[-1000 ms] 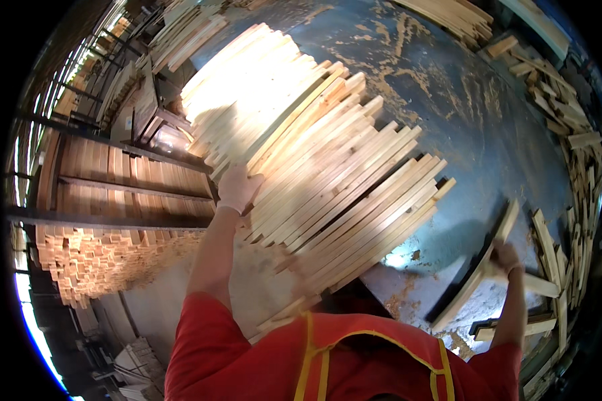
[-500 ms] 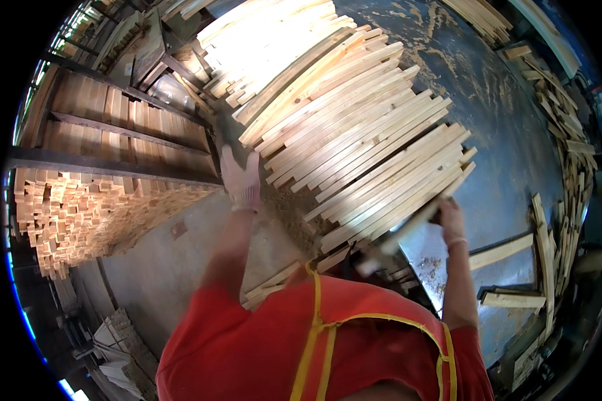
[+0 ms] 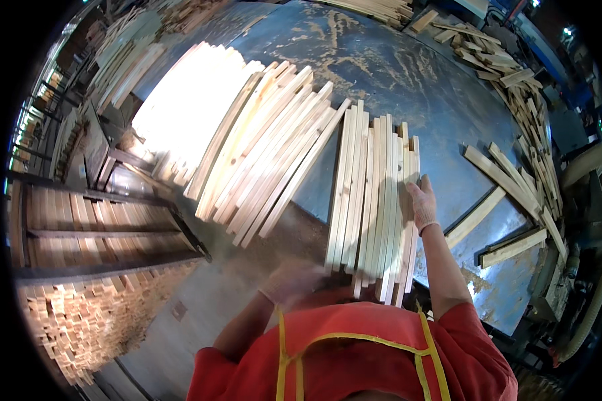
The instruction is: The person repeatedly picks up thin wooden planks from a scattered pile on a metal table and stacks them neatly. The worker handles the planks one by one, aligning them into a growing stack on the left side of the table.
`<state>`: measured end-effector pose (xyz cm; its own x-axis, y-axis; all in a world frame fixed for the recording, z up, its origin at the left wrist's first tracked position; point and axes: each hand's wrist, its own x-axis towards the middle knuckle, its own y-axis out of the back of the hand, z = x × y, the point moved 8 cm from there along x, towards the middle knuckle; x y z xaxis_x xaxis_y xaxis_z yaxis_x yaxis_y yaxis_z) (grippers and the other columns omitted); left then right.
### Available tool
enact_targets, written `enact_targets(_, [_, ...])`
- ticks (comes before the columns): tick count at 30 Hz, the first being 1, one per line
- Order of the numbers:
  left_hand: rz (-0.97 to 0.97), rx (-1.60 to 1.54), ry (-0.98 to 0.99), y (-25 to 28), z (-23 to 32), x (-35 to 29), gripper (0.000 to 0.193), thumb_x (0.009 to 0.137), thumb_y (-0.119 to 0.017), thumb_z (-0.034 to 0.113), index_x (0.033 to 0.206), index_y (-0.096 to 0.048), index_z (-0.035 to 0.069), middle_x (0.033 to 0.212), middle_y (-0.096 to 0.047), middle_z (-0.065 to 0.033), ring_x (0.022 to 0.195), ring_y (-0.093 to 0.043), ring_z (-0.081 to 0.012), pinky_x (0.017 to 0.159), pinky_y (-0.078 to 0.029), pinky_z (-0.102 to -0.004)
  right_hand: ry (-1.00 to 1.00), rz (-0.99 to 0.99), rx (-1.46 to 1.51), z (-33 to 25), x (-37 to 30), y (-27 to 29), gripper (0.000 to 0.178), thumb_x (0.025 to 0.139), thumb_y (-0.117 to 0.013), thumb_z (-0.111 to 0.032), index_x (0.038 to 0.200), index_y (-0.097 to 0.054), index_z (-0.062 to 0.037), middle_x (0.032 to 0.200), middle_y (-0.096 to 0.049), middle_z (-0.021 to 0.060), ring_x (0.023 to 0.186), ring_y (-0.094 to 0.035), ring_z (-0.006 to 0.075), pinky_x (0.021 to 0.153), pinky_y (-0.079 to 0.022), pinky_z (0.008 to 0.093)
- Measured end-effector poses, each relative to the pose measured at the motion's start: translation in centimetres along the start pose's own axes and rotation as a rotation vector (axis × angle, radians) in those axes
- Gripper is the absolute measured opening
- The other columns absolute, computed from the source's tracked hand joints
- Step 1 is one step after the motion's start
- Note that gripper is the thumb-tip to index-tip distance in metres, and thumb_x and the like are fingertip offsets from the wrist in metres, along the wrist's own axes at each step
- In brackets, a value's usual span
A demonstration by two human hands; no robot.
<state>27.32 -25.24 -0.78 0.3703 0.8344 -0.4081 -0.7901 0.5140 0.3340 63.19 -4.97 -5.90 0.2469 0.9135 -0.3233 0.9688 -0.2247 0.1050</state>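
A group of pale wooden strips (image 3: 368, 194) lies side by side in front of me on the blue-grey metal table (image 3: 448, 120), their near ends close to my apron and uneven. My right hand (image 3: 421, 204), in a light glove, rests against the right side of this group, fingers stretched along the outermost strip. Smeared by motion, my left hand (image 3: 293, 279) is near the group's lower left end; its fingers cannot be made out. Farther left, a second row of wooden strips (image 3: 267, 147) lies slanted, its far left part washed out by bright light.
A dark metal rack (image 3: 107, 271) over a tall stack of cut wood (image 3: 87, 314) stands at left. Loose wood pieces (image 3: 508, 187) lie crossed on the table's right side, with a scrap heap (image 3: 528, 120) along its far right edge. Sawdust streaks the tabletop.
The view has turned to the right. A gap has opened between the near strips and the rest. My left hand has come closer to my body; my right hand now lies along the strips' side.
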Motion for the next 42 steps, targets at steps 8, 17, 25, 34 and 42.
enact_targets(8, [0.287, 0.283, 0.393, 8.2, 2.5, 18.6, 0.087, 0.092, -0.073, 0.065, 0.147, -0.061, -0.002, 0.136, -0.07, -0.0225, 0.128, -0.067, -0.0361, 0.109, -0.052, -0.043, -0.148, -0.261, -0.373, 0.0, 2.8, 1.2, 0.064, 0.096, -0.074, -0.024, 0.151, -0.055, 0.0046, 0.127, -0.075, 0.0158, 0.11, -0.071, 0.0242, 0.096, -0.056, 0.0369])
enact_targets(17, [0.51, 0.148, 0.277, 2.8, 10.1, 25.0, 0.102, 0.083, -0.078, 0.059, 0.159, -0.046, -0.002, 0.146, -0.056, -0.0305, 0.135, -0.059, -0.0456, 0.113, -0.05, -0.0514, -0.078, -0.185, 0.058, -2.8, 5.0, 5.2, 0.062, 0.095, -0.076, -0.023, 0.146, -0.058, 0.0079, 0.131, -0.072, 0.0146, 0.116, -0.07, 0.0252, 0.105, -0.054, 0.0369])
enact_targets(25, [0.864, 0.027, -0.557, 12.6, 31.3, 18.5, 0.096, 0.081, -0.086, 0.037, 0.153, -0.044, -0.01, 0.138, -0.054, -0.0342, 0.127, -0.055, -0.0483, 0.112, -0.047, -0.0571, 0.59, -0.002, -0.088, -30.0, -3.1, 8.4, 0.072, 0.098, -0.077, -0.035, 0.154, -0.053, 0.003, 0.132, -0.069, 0.012, 0.12, -0.064, 0.0223, 0.108, -0.05, 0.0367])
enact_targets(34, [0.682, 0.625, -0.888, 10.0, 21.5, 12.9, 0.085, 0.09, -0.081, 0.047, 0.156, -0.052, 0.003, 0.143, -0.062, -0.0177, 0.134, -0.056, -0.0389, 0.112, -0.052, -0.0469, 0.676, 0.221, -0.357, -14.8, -8.3, 8.4, 0.054, 0.101, -0.078, -0.019, 0.147, -0.055, -0.0029, 0.135, -0.066, 0.0114, 0.124, -0.063, 0.0238, 0.105, -0.054, 0.0409])
enact_targets(42, [0.37, 1.475, -0.387, 9.5, 1.7, 15.6, 0.067, 0.104, -0.059, 0.027, 0.166, -0.042, 0.009, 0.164, -0.05, -0.0087, 0.139, -0.054, -0.022, 0.109, -0.049, -0.0373, 0.771, -0.138, -1.222, -1.8, -14.3, -2.8, 0.078, 0.097, -0.073, -0.02, 0.159, -0.034, 0.0047, 0.144, -0.055, 0.026, 0.138, -0.056, 0.0438, 0.114, -0.051, 0.0459])
